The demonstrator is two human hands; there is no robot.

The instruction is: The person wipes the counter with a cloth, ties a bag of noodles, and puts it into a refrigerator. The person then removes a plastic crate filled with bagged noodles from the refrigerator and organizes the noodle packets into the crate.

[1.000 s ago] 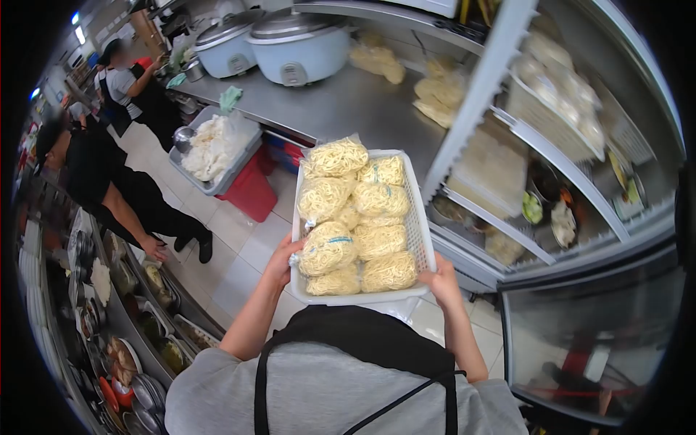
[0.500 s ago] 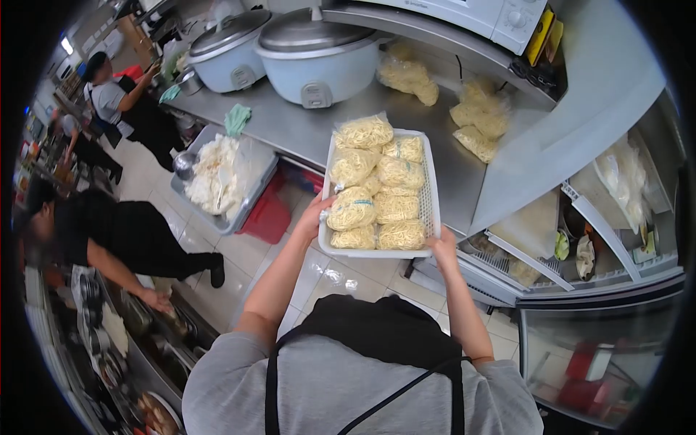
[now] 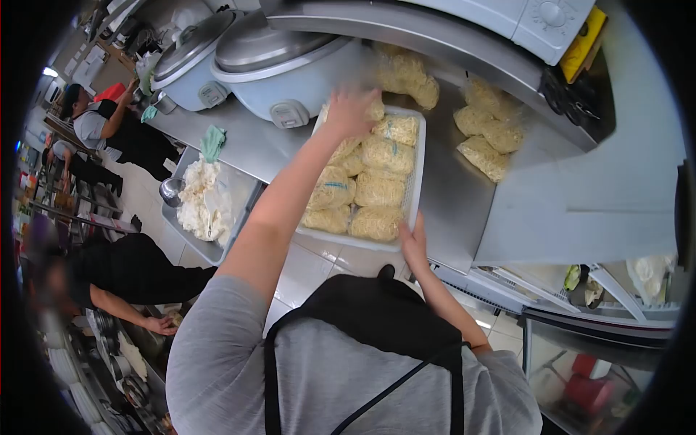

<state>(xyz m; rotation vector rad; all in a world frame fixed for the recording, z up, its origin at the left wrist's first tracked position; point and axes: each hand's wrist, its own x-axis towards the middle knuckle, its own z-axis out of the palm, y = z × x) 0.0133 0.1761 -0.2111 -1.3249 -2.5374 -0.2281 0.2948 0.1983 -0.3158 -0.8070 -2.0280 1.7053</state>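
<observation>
A white perforated basket [image 3: 416,170] filled with several bags of noodles [image 3: 384,154] lies over the front part of the steel counter [image 3: 453,210]. My right hand [image 3: 412,243] grips the basket's near right corner. My left hand [image 3: 351,110] reaches over the far left part of the basket, fingers spread above the top bag; its outline is partly blurred, and that bag is mostly hidden beneath it. More bagged noodles [image 3: 408,78] lie behind the basket, and others [image 3: 489,134] to its right on the counter.
Two large rice cookers [image 3: 290,69] [image 3: 190,69] stand at the back left. A grey tub of rice [image 3: 206,199] is left of the basket. A co-worker [image 3: 138,279] bends at the left; others stand beyond. A fridge door [image 3: 594,370] stands open at lower right.
The basket has moved onto the counter. My left hand has left its side and reached forward over the noodle bags. My right hand stays at the near right corner.
</observation>
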